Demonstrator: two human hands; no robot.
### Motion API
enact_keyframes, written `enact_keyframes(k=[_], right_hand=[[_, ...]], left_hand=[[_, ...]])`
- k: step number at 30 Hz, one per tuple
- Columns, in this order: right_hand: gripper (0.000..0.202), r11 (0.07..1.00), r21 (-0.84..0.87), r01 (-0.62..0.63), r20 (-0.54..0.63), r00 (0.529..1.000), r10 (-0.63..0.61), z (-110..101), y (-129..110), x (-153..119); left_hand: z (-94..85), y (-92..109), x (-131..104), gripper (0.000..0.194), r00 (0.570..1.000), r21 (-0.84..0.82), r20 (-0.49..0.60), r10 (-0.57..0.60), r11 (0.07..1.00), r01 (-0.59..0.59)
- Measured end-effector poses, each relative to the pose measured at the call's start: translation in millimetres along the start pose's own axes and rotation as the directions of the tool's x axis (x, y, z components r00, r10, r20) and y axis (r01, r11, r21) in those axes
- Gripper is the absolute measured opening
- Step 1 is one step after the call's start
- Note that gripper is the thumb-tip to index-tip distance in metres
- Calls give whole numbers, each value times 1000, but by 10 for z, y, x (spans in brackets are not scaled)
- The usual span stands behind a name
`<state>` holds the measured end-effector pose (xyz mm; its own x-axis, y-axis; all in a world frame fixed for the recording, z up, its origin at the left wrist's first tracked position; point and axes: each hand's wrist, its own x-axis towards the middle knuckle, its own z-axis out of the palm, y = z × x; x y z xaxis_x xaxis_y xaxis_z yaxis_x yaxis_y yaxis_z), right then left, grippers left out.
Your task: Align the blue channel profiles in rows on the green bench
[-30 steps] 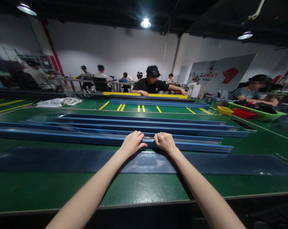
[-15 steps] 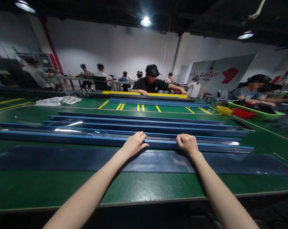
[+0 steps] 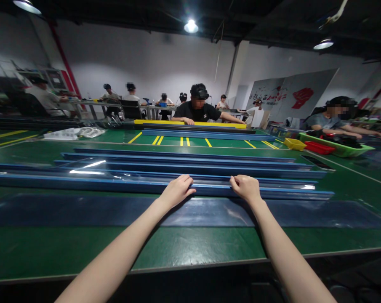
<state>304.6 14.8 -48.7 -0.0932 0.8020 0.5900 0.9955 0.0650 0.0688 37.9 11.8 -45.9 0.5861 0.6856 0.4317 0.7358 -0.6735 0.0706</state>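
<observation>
A long blue channel strip (image 3: 83, 183) lies crosswise in front of me, with clear film along its inside. My left hand (image 3: 178, 189) is closed over its near edge, fingers curled over the far side and thumb on the near side. Farther right, my right hand (image 3: 246, 187) grips the same edge with its fingers folded in. Between me and the channel, a flat, glossy, see-through strip (image 3: 206, 212) lies on the green table (image 3: 190, 248) under my forearms. More blue channels (image 3: 209, 166) lie parallel just behind.
Across the table a person in black (image 3: 199, 109) holds a long yellow strip (image 3: 215, 125). Blue strips (image 3: 209, 134) lie before them. At right are a yellow bin (image 3: 294, 144), a red bin (image 3: 319, 147), a green basin (image 3: 338, 148) and another person (image 3: 332, 118).
Both hands keep their hold on the blue channel, which stays in place. The whole view has shifted slightly. Across the table, the person's arms have hardly moved.
</observation>
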Motion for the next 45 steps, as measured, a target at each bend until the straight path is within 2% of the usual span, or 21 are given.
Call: enact_keyframes(k=[4, 8, 12, 22, 31, 40, 45], right_hand=[[44, 999, 15, 30, 12, 999, -30, -58, -239, 68], [44, 992, 40, 121, 65, 990, -124, -67, -573, 144], [44, 993, 48, 105, 74, 991, -108, -33, -772, 151], [40, 996, 77, 43, -16, 999, -42, 28, -769, 83], [41, 994, 84, 75, -75, 995, -69, 58, -767, 68], [40, 995, 75, 63, -46, 997, -59, 38, -793, 62], [39, 996, 66, 51, -17, 999, -50, 47, -783, 88]], left_hand=[[-3, -6, 9, 16, 1000, -17, -12, 1, 1000, -1], [7, -28, 24, 19, 1000, -45, -22, -9, 999, 8], [13, -48, 34, 22, 999, -85, -25, -24, 996, 22], [-20, -27, 51, 25, 995, -167, -22, -95, 982, 90], [-20, -34, 53, 27, 993, -193, -14, -113, 975, 109], [-49, -16, 55, 27, 995, -121, -4, -97, 988, 96], [-37, -7, 35, 29, 990, -40, -8, -139, 990, 138]])
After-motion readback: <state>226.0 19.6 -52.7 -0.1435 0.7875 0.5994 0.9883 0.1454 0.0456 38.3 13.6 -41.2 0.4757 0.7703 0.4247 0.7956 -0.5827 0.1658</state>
